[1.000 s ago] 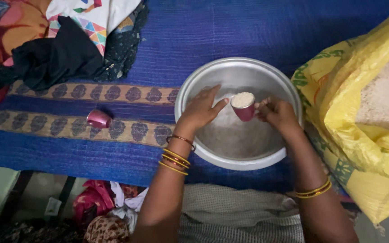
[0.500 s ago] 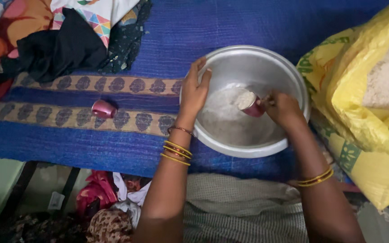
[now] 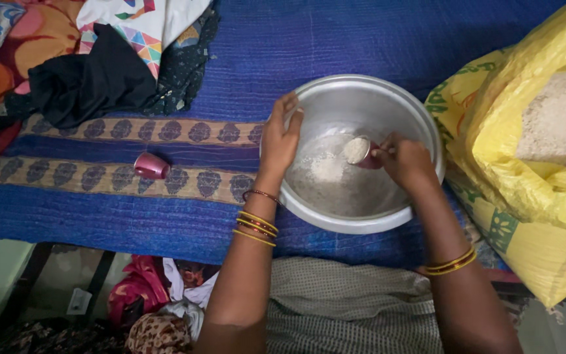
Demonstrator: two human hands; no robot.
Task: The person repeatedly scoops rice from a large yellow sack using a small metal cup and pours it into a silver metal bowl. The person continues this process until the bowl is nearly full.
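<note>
Our right hand (image 3: 406, 162) pinches the tilted pink cup (image 3: 365, 153) over the steel bowl (image 3: 361, 92), left hand (image 3: 280, 141) fingers curled on the nine o'clock rim; over-tipping could scatter rice (image 3: 329, 167) past it

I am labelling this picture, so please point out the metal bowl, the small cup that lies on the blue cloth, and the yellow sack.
metal bowl (image 3: 361, 88): head view, bare far inner wall.
small cup (image 3: 150, 166): head view, its pink side.
yellow sack (image 3: 506, 151): head view, folded-down yellow edge.
</note>
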